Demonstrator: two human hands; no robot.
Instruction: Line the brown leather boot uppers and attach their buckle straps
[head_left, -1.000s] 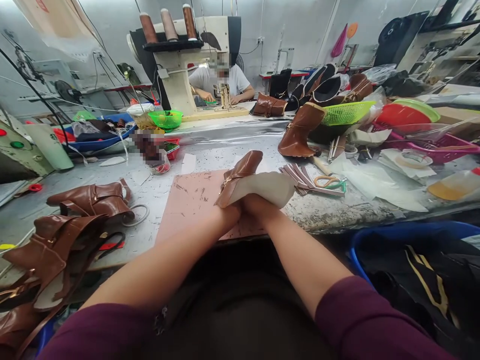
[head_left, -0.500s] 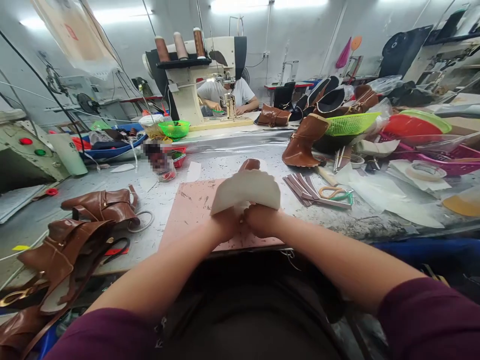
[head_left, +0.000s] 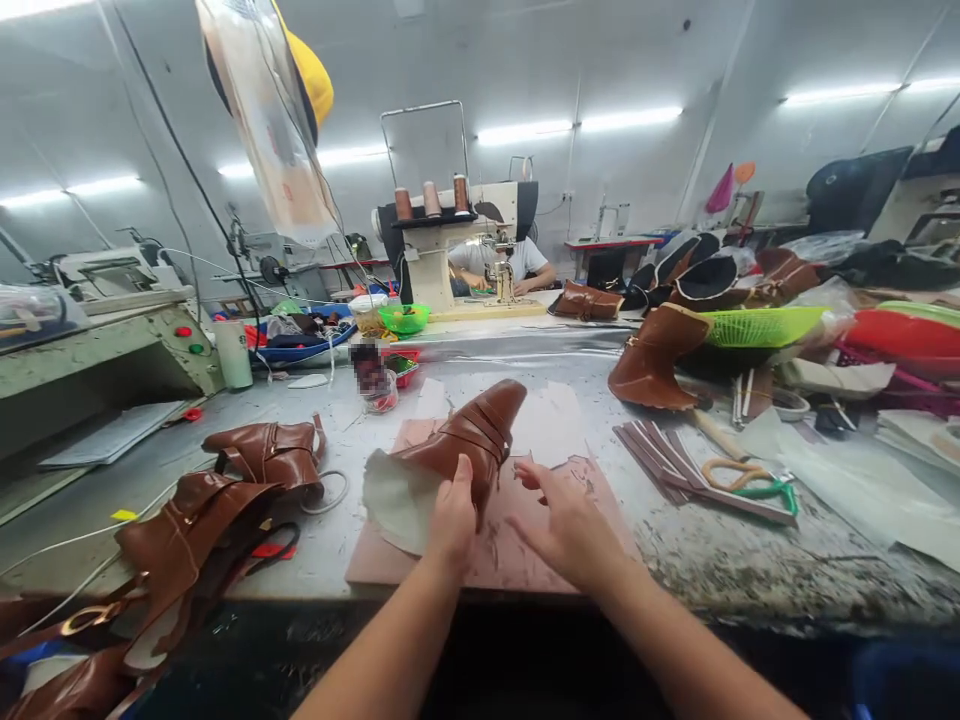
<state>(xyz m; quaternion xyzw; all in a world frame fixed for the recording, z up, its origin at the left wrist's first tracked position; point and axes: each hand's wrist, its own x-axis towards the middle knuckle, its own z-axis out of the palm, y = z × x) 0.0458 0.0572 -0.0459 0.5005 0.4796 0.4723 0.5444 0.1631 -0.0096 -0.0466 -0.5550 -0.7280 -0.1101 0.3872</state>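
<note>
My left hand [head_left: 452,515] grips a brown leather boot upper [head_left: 469,440] by its lower edge, thumb on top, and holds it tilted over a pink cutting mat [head_left: 495,545]. A white lining flap [head_left: 397,498] hangs from the upper's left side. My right hand [head_left: 566,510] hovers just right of the upper with fingers spread, holding nothing. Both forearms reach in from the bottom of the head view.
Several brown boot uppers [head_left: 225,500] pile at the left of the worktable [head_left: 735,560]. Leather strips and orange-green scissors [head_left: 731,475] lie at the right, with another boot upper [head_left: 656,360] and a green basket [head_left: 757,325]. A person sits at a sewing machine [head_left: 457,245] behind.
My right hand has let go of the upper and opened. The left hand has turned the upper so its brown side faces up. The camera has tilted upward.
</note>
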